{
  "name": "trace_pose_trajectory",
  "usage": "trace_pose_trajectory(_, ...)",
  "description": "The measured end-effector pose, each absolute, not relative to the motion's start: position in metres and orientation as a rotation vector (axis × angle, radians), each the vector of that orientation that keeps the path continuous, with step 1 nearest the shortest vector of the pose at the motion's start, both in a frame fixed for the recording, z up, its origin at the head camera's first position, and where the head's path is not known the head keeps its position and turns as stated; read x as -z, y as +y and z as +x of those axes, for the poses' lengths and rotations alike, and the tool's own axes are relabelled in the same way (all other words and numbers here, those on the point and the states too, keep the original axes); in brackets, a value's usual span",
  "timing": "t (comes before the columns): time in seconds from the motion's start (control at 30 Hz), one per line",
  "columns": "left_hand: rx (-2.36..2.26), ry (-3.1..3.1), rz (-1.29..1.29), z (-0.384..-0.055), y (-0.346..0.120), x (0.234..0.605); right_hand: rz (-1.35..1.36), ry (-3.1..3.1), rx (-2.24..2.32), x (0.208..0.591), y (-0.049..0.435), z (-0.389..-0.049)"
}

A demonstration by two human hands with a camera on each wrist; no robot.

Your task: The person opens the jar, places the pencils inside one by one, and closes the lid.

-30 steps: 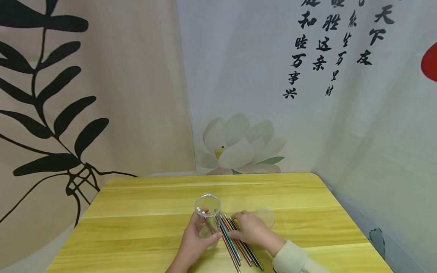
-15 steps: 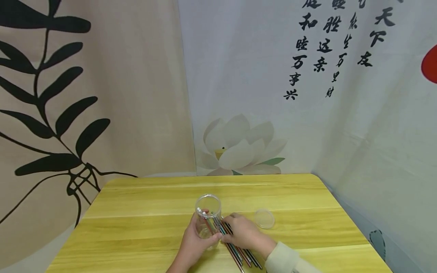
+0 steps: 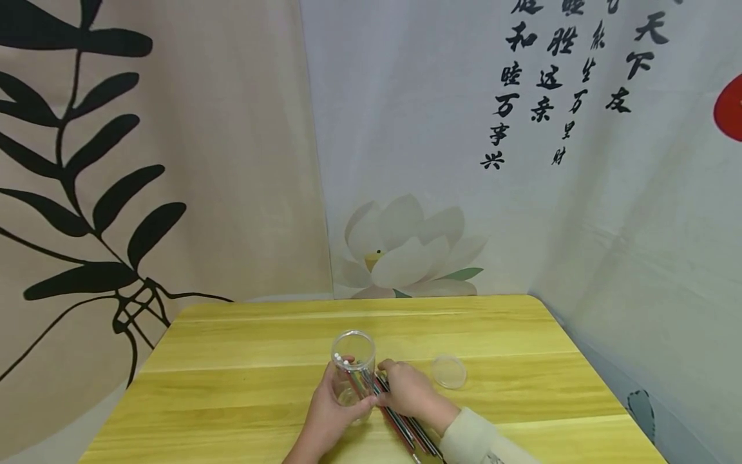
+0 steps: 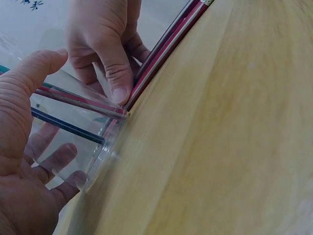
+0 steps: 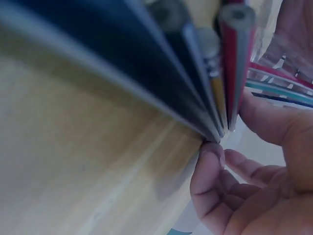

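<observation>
Red and dark pencils (image 3: 400, 425) lie bunched just right of the jar (image 3: 355, 368); a few more stand inside it. Lid (image 3: 449, 372) is off, flat on the table (image 3: 261, 361) farther right of the jar. Step looks like gathering loose pencils for the jar. Right hand (image 3: 408, 390): nearly closed, thumb and fingers pinching the bunch at its jar-side end. Left hand (image 3: 336, 406): curled round the jar. Next move probably needs a firm pinch, then a lift above the jar's rim.
</observation>
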State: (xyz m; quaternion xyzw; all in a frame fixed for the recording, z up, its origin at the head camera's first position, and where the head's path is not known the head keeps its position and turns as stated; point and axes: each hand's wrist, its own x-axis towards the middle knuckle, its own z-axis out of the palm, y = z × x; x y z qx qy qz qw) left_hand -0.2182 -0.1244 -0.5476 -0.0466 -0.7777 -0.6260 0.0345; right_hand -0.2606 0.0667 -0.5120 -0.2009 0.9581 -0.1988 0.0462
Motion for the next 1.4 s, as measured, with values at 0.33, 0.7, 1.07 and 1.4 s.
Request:
trace_pose_trajectory(0.33,1.941,-2.391,-0.135,-0.217,-0.126,0.548,-0.611,2.753,0.959,0.509,0.072,-0.261)
trace_pose_trajectory(0.7,1.919,-2.411,-0.14,-0.219,-0.126,0.546,-0.84,3.192,1.362,0.452,0.08,-0.272)
trace_pose_trajectory(1.07,1.929,-2.415,-0.139,-0.218,-0.126,0.544,-1.53,3.187,1.906,0.425,0.068,-0.265)
trace_pose_trajectory(1.4,1.943,-2.414,-0.158,-0.218,-0.127,0.546,-1.439,3.1,1.73,0.448,0.061,-0.267)
